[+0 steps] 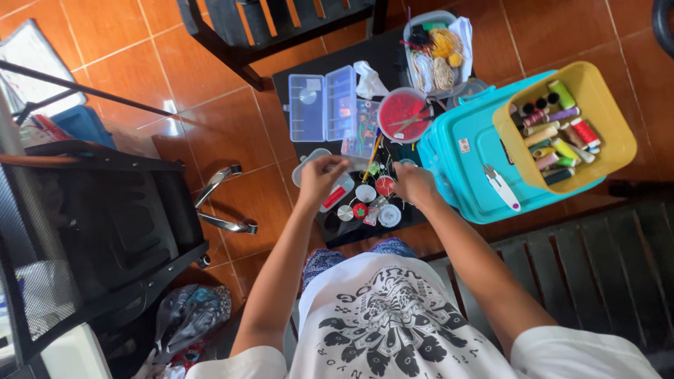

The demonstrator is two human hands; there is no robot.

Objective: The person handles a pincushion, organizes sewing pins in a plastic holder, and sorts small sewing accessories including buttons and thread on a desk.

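- reaching out over the small black table (351, 235), both hands work close above a cluster of little round things: white discs (365, 193), a red pincushion-like disc (385, 185) and a small red-and-green piece (360, 210), all lying near the table's near edge.
- left hand (321, 175) is raised a little, wrist bent, fingers curled narrow as if pinching something tiny; what it pinches, if anything, i cannot tell.
- right hand (414, 184) lies low, knuckles up, fingers folded under; whether they grip anything is hidden.
- risk, as i judge it: the small discs sit near the table's near edge, so a sweep of either forearm could knock them to the tiled floor (232, 119), where they would roll away.
- the open clear compartment box (323, 107), far left on the table, could spill if bumped.
- scissors (411, 121) rest across the red-filled round tub (401, 116) just far of the hands; a careless reach could catch the blades.
- the yellow basket (618, 112) of thread spools (558, 133) sits on the teal case (463, 168) at the right; it looks stable but crowded.
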